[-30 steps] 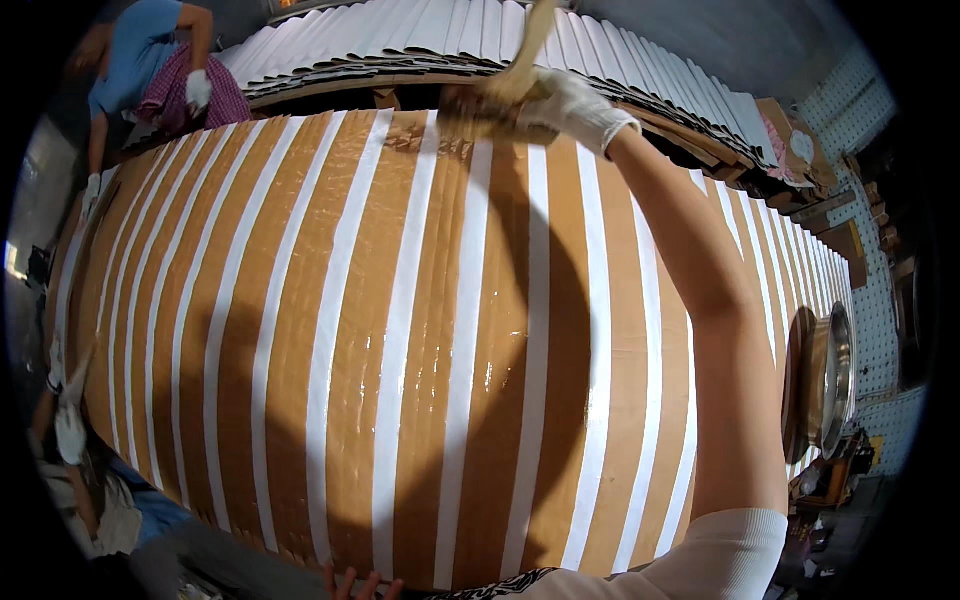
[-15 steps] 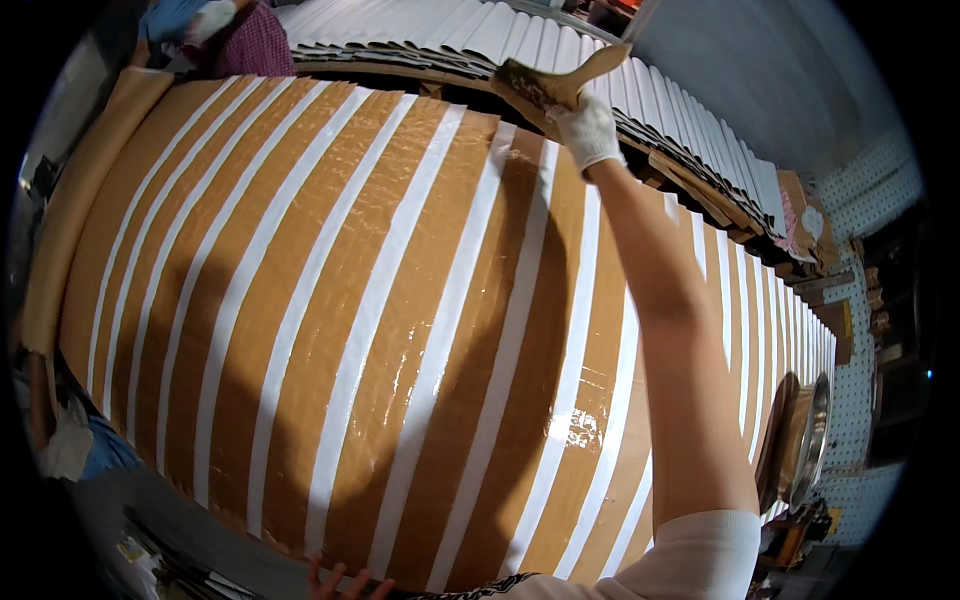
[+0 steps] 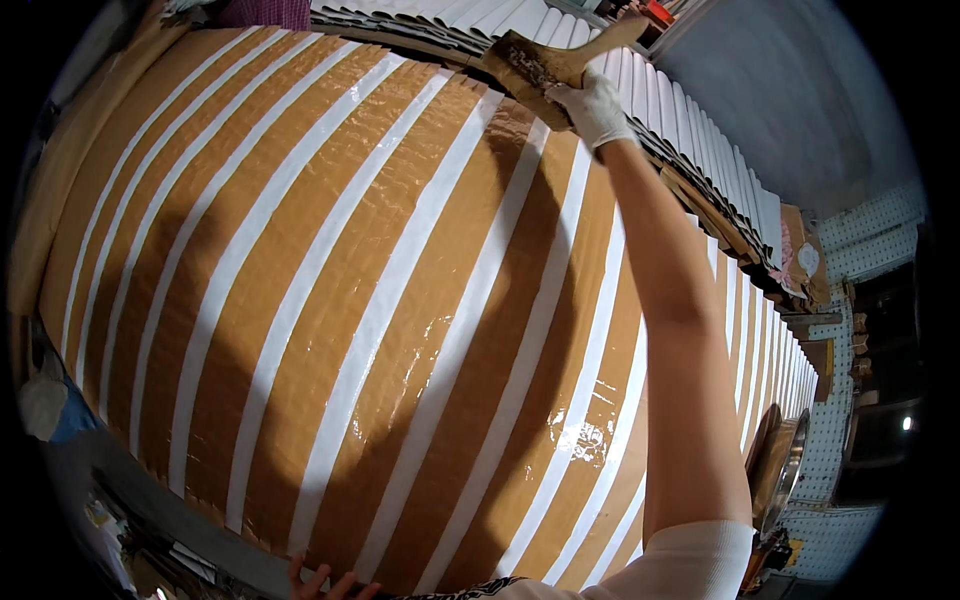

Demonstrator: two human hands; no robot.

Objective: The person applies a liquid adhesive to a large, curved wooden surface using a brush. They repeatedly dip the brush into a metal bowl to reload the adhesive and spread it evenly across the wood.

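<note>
A wide layer of brown paper sheets [image 3: 415, 270] with white strips between them spreads in front of me, glossy and wet-looking in places. At its far edge my right hand [image 3: 598, 110], in a white glove, is closed around a broad flat brush [image 3: 528, 70] with a wooden handle pointing up and right. The brush's dark, stained side faces me, and its lower edge is at or just above the sheets; I cannot tell if it touches. My bare left hand [image 3: 330, 583] shows only its spread fingers, at the near edge of the sheets.
Rows of white rolled or corrugated sheets [image 3: 690, 120] lie along the far side. A rolled brown sheet [image 3: 75, 160] bounds the left end. To the right stands a metal basin [image 3: 790, 460]. Part of another person's checked clothing [image 3: 265, 12] shows at the far left.
The whole view has shifted, and less of the other person shows. My right hand keeps hold of the brush, which is turned so more of its stained face shows. My left hand stays at the near edge.
</note>
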